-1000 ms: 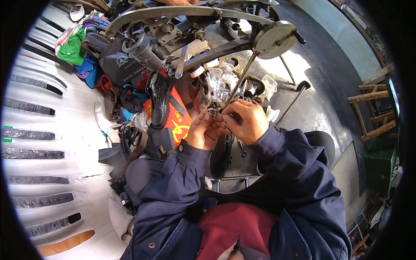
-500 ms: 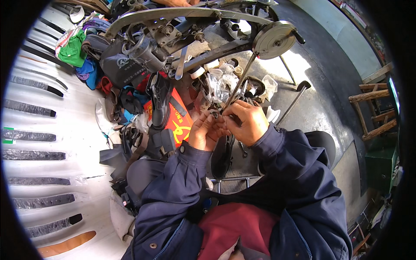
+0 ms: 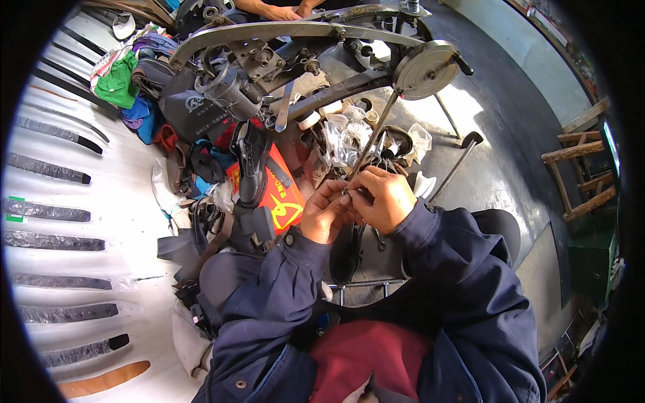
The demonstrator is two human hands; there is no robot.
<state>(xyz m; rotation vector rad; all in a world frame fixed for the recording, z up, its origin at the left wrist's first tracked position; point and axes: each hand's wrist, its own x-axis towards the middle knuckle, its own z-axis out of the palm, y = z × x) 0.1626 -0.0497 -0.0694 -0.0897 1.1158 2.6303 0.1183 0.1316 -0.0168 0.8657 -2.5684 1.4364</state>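
My left hand (image 3: 326, 213) and my right hand (image 3: 383, 199) meet in front of me, fingertips pinched together. Between them is a tiny item, dark with a metallic glint, too small and too covered by the fingers to name. Just below the hands, a black shoe (image 3: 345, 256) is partly hidden by them. Left of my left hand, another black shoe (image 3: 250, 166) lies on a red bag (image 3: 287, 205) with yellow print. Past my fingertips a metal rod (image 3: 380, 127) slants up to a hand-cranked machine's wheel (image 3: 424, 70).
The machine's long metal arm (image 3: 289, 30) spans the far side, with another person's hands (image 3: 282, 12) behind it. Clear plastic bags and tape rolls (image 3: 346, 138) heap beyond my hands. Wrapped straps (image 3: 54, 240) line a white surface at left. A wooden stool (image 3: 578, 153) stands right.
Both hands stay pinched together and have shifted slightly; the left fingers now cover more of the small item. The surroundings sit a little lower in view. More of the other person's hands shows.
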